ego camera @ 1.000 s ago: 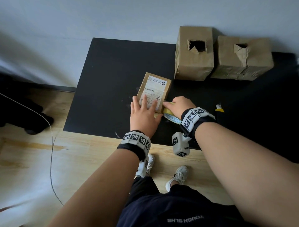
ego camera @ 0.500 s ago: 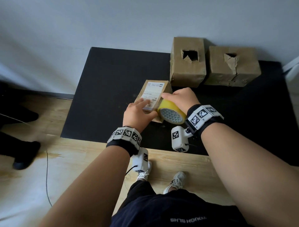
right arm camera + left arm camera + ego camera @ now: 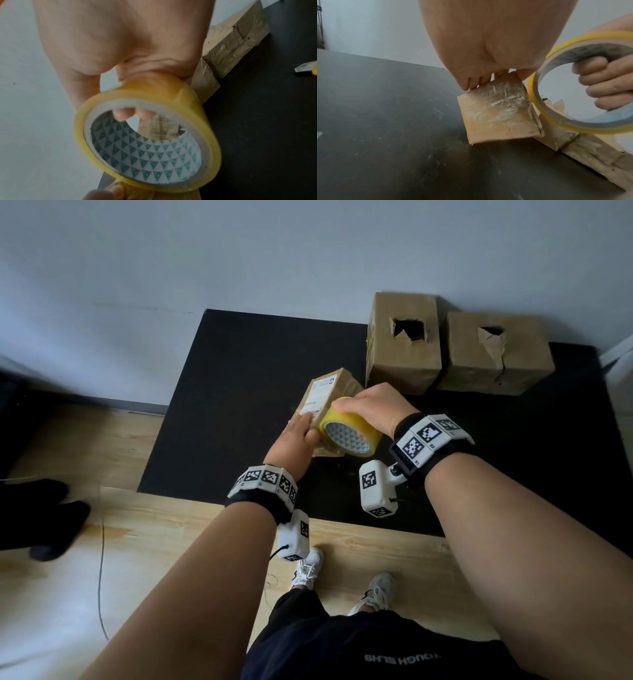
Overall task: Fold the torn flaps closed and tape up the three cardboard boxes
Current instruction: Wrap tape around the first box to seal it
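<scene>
A small labelled cardboard box (image 3: 323,392) sits on the black mat (image 3: 239,405). My left hand (image 3: 294,436) lies on its top with straight fingers, and the fingertips (image 3: 481,82) press near the top edge of the small box (image 3: 496,112). My right hand (image 3: 371,407) grips a yellow tape roll (image 3: 349,434) against the box's near right side, fingers (image 3: 604,86) hooked through the core of the tape roll (image 3: 145,94). Two larger boxes stand at the wall: one with a torn hole (image 3: 402,350), one with a torn flap (image 3: 493,357).
The mat ends at a wooden floor (image 3: 171,542) near my feet. A cable (image 3: 101,577) runs along the floor at the left, next to dark shoes (image 3: 44,518). A small white and yellow tool (image 3: 304,67) lies on the mat at the right.
My right hand has raised the tape roll from beside the box's near edge up against its top right. My left hand stays on the box top, turned slightly.
</scene>
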`<state>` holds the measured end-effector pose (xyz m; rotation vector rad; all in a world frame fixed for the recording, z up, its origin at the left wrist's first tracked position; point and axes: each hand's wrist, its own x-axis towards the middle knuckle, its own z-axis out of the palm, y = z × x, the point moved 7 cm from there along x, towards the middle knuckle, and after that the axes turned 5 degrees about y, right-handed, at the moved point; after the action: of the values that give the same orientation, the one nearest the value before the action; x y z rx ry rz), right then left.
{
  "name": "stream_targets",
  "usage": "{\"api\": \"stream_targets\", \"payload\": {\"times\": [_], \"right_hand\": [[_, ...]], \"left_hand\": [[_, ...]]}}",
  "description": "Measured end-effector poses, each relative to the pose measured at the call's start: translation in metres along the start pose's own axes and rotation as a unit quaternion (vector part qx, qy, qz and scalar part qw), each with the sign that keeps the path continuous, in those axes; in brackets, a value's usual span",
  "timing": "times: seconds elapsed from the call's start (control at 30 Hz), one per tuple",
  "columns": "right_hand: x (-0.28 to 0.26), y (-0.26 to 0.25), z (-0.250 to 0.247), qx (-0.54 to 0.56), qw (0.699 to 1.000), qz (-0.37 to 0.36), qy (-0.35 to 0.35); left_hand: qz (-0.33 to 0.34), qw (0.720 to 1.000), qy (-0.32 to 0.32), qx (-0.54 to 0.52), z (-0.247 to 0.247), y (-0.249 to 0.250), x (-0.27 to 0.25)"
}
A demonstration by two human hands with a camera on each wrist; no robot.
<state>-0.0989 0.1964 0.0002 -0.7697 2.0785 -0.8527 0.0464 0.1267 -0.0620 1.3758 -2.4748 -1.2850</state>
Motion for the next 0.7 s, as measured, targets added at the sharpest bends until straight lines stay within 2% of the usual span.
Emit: {"api": "stream_targets", "payload": {"times": [0.07, 0.17, 0.23, 0.5, 0.7], "right_hand": [[0.002, 0.007, -0.002, -0.030, 0.999, 0.016, -0.001], [0.001, 0.034, -0.001, -0.154, 0.986, 0.060, -0.003], [-0.002, 0.054, 0.004, -0.197, 0.977, 0.079, -0.001], [-0.004, 0.065, 0.007, -0.090, 0.995, 0.045, -0.001], [0.007, 0.063, 0.015, -0.168, 0.985, 0.041, 0.003]], "left_hand": [[0.006, 1.000, 0.004, 0.004, 0.001, 0.002, -0.001], [0.018, 1.000, 0.008, 0.002, -0.004, 0.005, -0.003], [0.028, 1.000, 0.006, 0.000, -0.006, 0.007, -0.003], [-0.036, 0.998, 0.028, -0.040, -0.008, -0.012, 0.004], [-0.037, 0.997, 0.038, -0.061, -0.003, -0.021, 0.007]]}}
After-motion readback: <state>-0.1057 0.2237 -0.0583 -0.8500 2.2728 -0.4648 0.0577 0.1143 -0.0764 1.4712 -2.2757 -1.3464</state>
